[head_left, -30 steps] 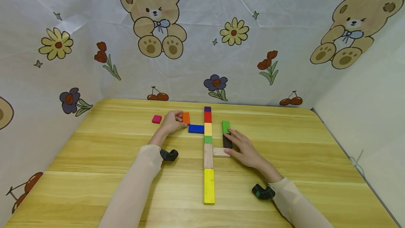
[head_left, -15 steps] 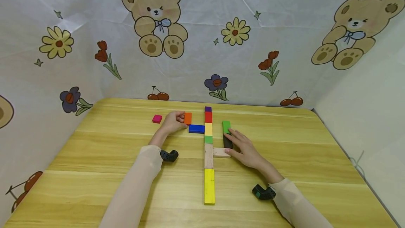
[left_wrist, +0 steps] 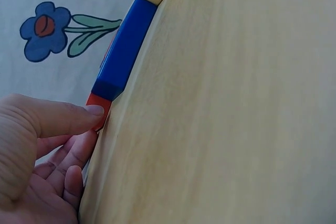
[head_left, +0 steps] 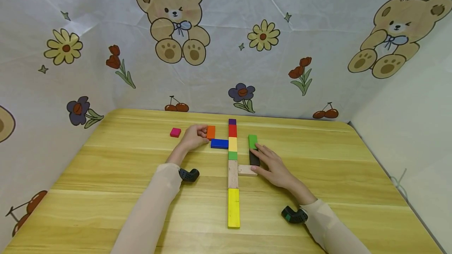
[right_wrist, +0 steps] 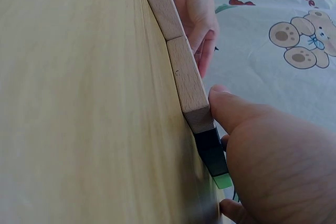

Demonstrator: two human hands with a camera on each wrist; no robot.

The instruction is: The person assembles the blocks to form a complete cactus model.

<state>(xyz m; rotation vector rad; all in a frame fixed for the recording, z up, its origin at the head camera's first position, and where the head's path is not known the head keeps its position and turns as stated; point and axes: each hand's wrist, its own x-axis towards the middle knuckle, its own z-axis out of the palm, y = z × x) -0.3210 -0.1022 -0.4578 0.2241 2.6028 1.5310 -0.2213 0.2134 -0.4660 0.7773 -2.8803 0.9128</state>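
My left hand (head_left: pixel 193 137) pinches an orange block (head_left: pixel 210 133) between thumb and fingers. That block stands lengthwise at the far side of a blue block (head_left: pixel 219 144), by its left end; in the left wrist view the blue block (left_wrist: pixel 126 51) partly hides it. My right hand (head_left: pixel 273 166) rests with fairly straight fingers at a black block (head_left: pixel 254 157), its thumb at the end of a plain wooden block (head_left: pixel 246 169). A light green block (head_left: pixel 252 141) touches the black one's far end. The right wrist view shows the thumb beside the plain block (right_wrist: pixel 189 85).
A column of blocks runs down the middle: purple (head_left: pixel 232 121), red (head_left: pixel 232 130), pale yellow (head_left: pixel 232 144), green (head_left: pixel 232 155), plain wood (head_left: pixel 232 173) and yellow (head_left: pixel 234 208). A pink block (head_left: pixel 175 132) lies left of my left hand. A printed cloth hangs behind the table (head_left: pixel 106 211).
The orange block has slid a little to the right along the far side of the blue block, with my left fingers following. My right hand has stayed in place.
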